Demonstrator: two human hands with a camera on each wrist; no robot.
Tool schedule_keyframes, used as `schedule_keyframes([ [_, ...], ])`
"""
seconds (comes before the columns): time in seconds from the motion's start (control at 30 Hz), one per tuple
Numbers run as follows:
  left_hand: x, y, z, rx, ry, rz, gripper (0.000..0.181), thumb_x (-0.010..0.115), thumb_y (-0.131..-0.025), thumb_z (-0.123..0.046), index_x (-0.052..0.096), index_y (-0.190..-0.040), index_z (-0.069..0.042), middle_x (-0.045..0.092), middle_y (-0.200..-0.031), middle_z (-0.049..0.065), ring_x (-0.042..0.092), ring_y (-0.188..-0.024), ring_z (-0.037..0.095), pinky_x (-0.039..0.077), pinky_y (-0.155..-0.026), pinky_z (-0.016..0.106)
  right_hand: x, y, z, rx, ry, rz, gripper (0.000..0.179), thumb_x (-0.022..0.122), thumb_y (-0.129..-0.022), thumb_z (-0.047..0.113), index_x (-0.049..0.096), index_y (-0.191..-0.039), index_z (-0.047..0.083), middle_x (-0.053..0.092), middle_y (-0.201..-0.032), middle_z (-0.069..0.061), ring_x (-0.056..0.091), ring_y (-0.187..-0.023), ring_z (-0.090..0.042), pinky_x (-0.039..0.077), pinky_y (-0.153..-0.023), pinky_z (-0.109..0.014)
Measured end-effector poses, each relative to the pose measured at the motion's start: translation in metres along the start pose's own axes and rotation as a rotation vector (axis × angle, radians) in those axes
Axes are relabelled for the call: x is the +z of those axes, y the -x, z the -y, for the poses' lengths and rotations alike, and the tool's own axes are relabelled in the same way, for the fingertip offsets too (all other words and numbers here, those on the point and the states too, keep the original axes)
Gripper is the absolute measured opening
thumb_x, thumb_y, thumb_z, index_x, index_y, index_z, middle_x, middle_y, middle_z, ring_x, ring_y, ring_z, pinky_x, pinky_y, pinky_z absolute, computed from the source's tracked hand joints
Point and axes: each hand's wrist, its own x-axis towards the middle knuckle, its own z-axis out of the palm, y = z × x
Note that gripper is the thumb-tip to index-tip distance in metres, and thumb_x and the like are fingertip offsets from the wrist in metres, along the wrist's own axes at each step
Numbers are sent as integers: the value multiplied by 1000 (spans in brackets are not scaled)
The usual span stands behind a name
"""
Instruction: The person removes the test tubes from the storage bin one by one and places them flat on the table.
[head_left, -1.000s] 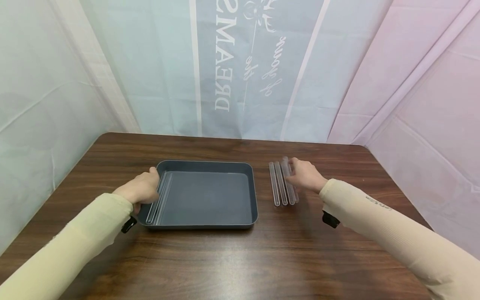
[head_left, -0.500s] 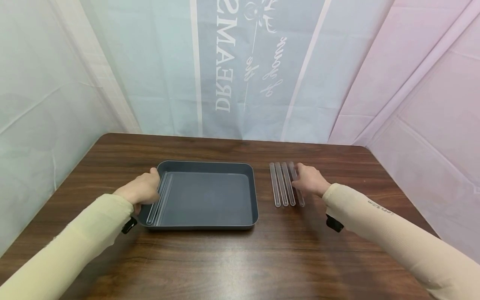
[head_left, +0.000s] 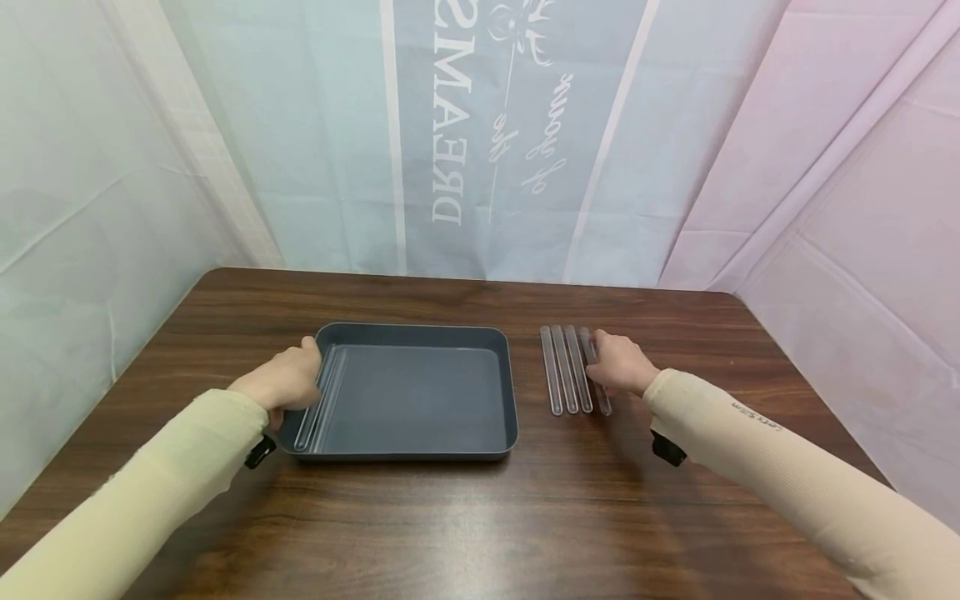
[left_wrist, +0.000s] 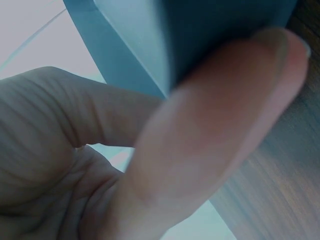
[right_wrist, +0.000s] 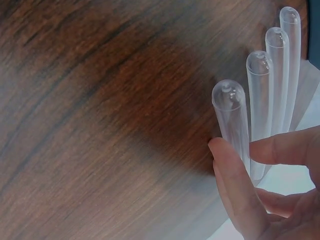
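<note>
My left hand grips the left side of a dark grey rectangular tray. In the left wrist view its thumb presses the tray's outer wall. Clear tubes lie lengthwise inside, along that same side, partly behind the hand. Right of the tray, several clear round-ended test tubes lie side by side on the table. The rightmost test tube is pinched between thumb and finger of my right hand. It lies slightly apart from its neighbours, its middle covered by the fingers.
Both stand on a dark wood-grain table. A printed cloth hanging rises behind its far edge, and pale cloth walls close off the sides.
My right hand has shifted slightly right and settled on the rightmost test tube, which now lies farther from the others. The left hand and tray have hardly moved.
</note>
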Motion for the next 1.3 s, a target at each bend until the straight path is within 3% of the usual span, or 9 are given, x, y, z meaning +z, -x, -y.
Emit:
schedule_keyframes([
  [0.27, 0, -1, -2, -21, 9, -10, 78, 44, -85, 7, -10, -139, 24, 55, -69, 31, 61, -39, 28, 55, -38, 35, -2, 0, 1, 13, 30, 3, 57, 51, -89, 8, 33, -137, -17, 59, -75, -14, 63, -51, -17, 52, -49, -27],
  [0.37, 0, -1, -2, -22, 12, -12, 78, 45, -85, 6, -9, -139, 23, 54, -69, 30, 61, -39, 27, 55, -38, 35, -3, 1, 1, 17, 34, 10, 56, 51, -91, 9, 34, -137, -16, 62, -84, -20, 63, -52, -18, 53, -48, -27],
  [0.5, 0, 0, -3, -24, 7, -11, 78, 44, -85, 6, -10, -140, 23, 55, -67, 27, 60, -38, 27, 54, -37, 34, -6, 3, 3, -8, 77, -3, 52, 49, -92, 13, 38, -133, -17, 61, -103, -29, 65, -69, -24, 55, -60, -35],
  [0.63, -1, 0, -4, -30, 10, -12, 78, 44, -85, 6, -9, -140, 23, 54, -67, 26, 61, -39, 27, 54, -38, 34, -10, 4, 5, -33, 115, -21, 50, 48, -94, 15, 39, -133, -16, 60, -108, -31, 62, -80, -29, 53, -69, -43],
  [0.9, 1, -1, -2, -38, 15, -9, 77, 44, -86, 6, -9, -139, 23, 55, -66, 27, 61, -39, 27, 55, -38, 34, -15, 3, 10, -33, 108, -8, 54, 49, -95, 15, 34, -136, -17, 60, -108, -32, 56, -67, -21, 47, -60, -34],
  [1.13, 1, 0, -1, -45, 31, -13, 77, 44, -85, 7, -8, -139, 23, 53, -71, 31, 62, -41, 29, 55, -39, 35, -17, 3, 17, -58, 110, -21, 55, 53, -95, 17, 37, -135, -16, 60, -110, -30, 62, -75, -24, 51, -63, -36],
  [1.3, 0, 1, -1, -14, 17, -16, 77, 44, -84, 8, -7, -139, 24, 55, -66, 27, 61, -39, 26, 55, -38, 34, -21, 3, 31, -89, 99, -42, 52, 52, -94, 16, 39, -136, -13, 62, -97, -22, 59, -65, -20, 49, -60, -33],
])
